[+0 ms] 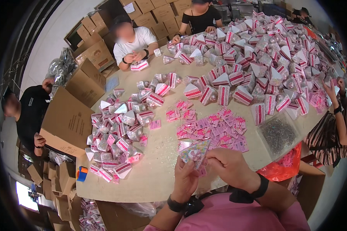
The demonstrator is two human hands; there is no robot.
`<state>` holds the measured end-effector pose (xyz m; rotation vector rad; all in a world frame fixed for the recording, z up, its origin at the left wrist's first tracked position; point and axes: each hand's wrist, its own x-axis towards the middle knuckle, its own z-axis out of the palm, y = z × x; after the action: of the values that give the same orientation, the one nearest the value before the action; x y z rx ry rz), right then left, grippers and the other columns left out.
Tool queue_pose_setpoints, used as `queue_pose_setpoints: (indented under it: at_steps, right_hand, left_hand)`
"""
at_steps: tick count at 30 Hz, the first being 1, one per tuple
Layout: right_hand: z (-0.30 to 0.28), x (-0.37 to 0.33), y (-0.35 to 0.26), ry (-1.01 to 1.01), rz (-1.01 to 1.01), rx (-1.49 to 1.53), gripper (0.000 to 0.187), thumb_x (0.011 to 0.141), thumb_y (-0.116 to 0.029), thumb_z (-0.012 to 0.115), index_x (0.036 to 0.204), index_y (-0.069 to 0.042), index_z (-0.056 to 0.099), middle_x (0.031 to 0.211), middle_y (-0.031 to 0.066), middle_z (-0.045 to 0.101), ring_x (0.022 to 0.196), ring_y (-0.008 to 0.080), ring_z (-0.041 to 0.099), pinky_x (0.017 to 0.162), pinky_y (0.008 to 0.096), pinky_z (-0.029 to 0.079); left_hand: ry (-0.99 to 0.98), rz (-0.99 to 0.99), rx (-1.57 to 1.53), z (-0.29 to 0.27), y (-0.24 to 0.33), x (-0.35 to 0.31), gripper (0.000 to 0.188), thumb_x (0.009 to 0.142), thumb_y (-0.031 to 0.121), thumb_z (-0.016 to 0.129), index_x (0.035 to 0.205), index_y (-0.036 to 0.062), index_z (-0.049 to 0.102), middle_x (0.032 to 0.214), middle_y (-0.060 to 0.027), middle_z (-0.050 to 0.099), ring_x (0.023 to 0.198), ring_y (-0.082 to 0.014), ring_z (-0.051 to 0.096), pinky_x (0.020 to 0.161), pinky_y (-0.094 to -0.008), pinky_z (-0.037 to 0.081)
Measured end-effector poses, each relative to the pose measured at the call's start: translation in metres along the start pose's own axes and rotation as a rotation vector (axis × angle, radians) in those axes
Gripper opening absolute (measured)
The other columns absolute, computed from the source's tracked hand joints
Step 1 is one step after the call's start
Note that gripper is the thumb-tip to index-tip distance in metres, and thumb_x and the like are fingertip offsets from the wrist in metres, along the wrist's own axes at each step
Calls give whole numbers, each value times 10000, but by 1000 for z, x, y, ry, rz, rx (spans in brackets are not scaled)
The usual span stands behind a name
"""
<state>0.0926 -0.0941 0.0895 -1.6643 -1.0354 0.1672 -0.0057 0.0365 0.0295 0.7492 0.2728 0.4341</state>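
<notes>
My left hand [186,178] and my right hand [229,163] together hold a small clear packet of coloured beads with a pink card [196,153], just above the table's near edge. The left hand grips its lower side, and the fingers of the right hand pinch its right edge. A spread of loose pink cards [212,129] lies on the table right beyond my hands. Left of them sits a heap of finished triangular pink-and-white packets [117,138].
The beige table [158,169] carries a far larger heap of packets [258,54] at the back right and a clear bag of small metal pieces [278,134] at the right. Other people sit around it. Cardboard boxes [67,123] stand at the left.
</notes>
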Motion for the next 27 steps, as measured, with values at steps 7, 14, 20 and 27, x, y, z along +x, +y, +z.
queue_pose_setpoints:
  at_steps: [7, 14, 20, 27]
  right_hand:
    - [7, 2, 5, 20, -168, -243, 87, 797, -51, 621, 881, -28, 612, 730, 130, 610, 643, 313, 606, 561, 382, 468]
    - [7, 2, 3, 24, -201, -310, 100, 783, -37, 620, 880, -28, 601, 709, 129, 597, 620, 309, 596, 547, 397, 459]
    - [7, 2, 2, 20, -201, -328, 94, 778, -33, 616, 868, -31, 586, 671, 120, 569, 595, 306, 581, 528, 402, 441]
    - [5, 2, 2, -12, -188, -347, 70, 777, -40, 610, 815, -40, 551, 644, 114, 542, 579, 309, 564, 519, 409, 425]
  left_hand:
    - [37, 95, 81, 9, -1, 2, 444, 868, 153, 641, 1239, 35, 428, 1160, -89, 576, 1035, -190, 585, 853, -332, 501]
    - [40, 102, 95, 5, -5, 2, 519, 839, 111, 674, 1263, 32, 386, 1163, -83, 552, 1060, -185, 567, 899, -327, 475]
    - [23, 111, 73, 1, -6, 2, 634, 805, 75, 713, 1302, 15, 324, 1218, -106, 510, 1116, -191, 532, 962, -333, 438]
    - [49, 180, 159, 8, -5, 1, 671, 790, 82, 734, 1309, 10, 315, 1226, -115, 496, 1129, -199, 519, 964, -335, 439]
